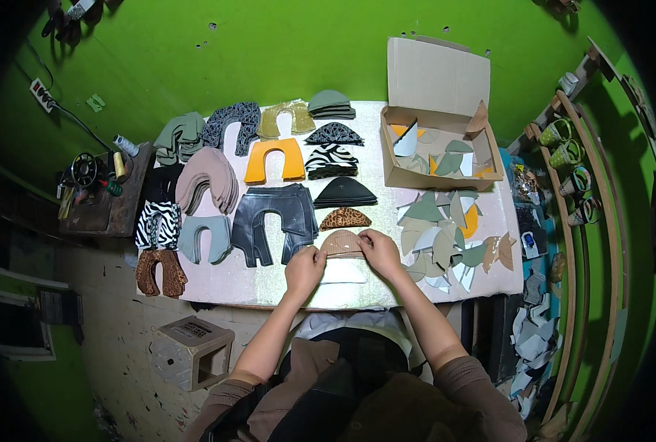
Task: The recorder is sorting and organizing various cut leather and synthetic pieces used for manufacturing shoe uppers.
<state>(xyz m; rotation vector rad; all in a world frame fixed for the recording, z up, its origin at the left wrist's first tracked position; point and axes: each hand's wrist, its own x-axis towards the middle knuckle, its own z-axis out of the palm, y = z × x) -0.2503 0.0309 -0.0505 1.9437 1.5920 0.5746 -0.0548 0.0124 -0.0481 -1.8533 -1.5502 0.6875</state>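
The person I am watching has both hands on a ridged tan half-moon stack (342, 243), just below the centre of the frame on a pale, shiny-topped desk (243, 289). The left hand (306, 268) has its fingers bent, pinching the stack's left corner; the right hand (380, 254) pinches the right end, its fingers curled over that edge. Just below, between the wrists, lies a flat white half-moon piece (342, 274). Above the stack, a column runs toward the top of the frame: a brown leopard-print half-moon pile (345, 218), a plain black half-moon pile (345, 193), then a zebra-striped half-moon pile (332, 160). Left of centre I see glossy black arch-shaped pieces (272, 202) and, higher up, bright orange arch-shaped pieces (275, 162). To the right lie loose green, white and tan scraps (442, 247), below an open brown cardboard box (446, 179) at the upper right, its lid raised
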